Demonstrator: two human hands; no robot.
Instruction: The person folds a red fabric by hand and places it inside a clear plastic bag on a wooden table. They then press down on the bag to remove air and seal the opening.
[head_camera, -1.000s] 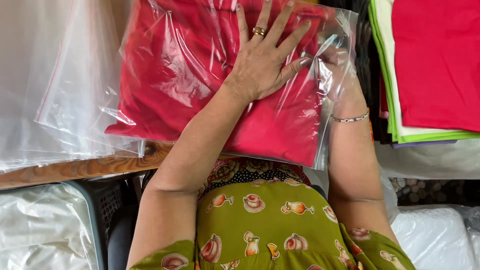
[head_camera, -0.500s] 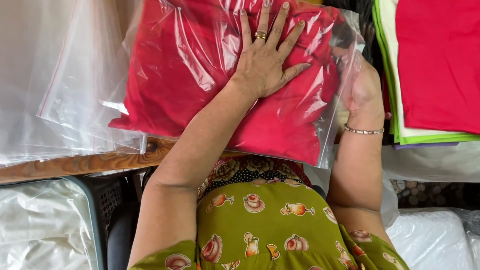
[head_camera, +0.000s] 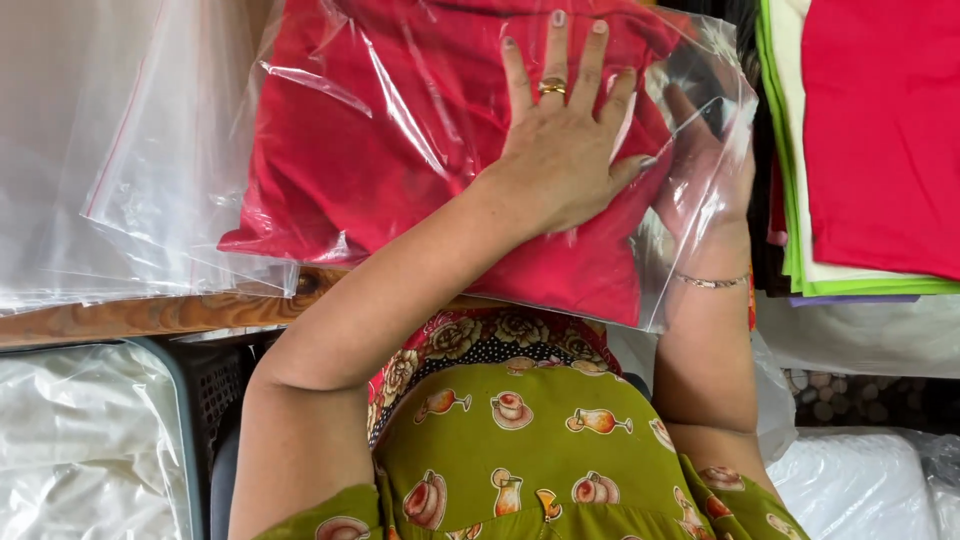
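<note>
Along the desk's left edge (head_camera: 150, 318), loose clear plastic bags (head_camera: 110, 150) piled flat. Toward the middle, left hand (head_camera: 565, 150) pressed palm-down, fingers (head_camera: 552, 55) spread wide and flat, gripping nothing, on the clear bag (head_camera: 330, 110) holding folded red cloth (head_camera: 400, 170), overhanging the desk's near edge. Just right, right hand (head_camera: 705, 165) inside the bag's open end, fingers blurred behind plastic, grip impossible to tell. At the right edge, stacked folded cloths (head_camera: 880, 140), red on top. Below, white bundles (head_camera: 80, 440).
</note>
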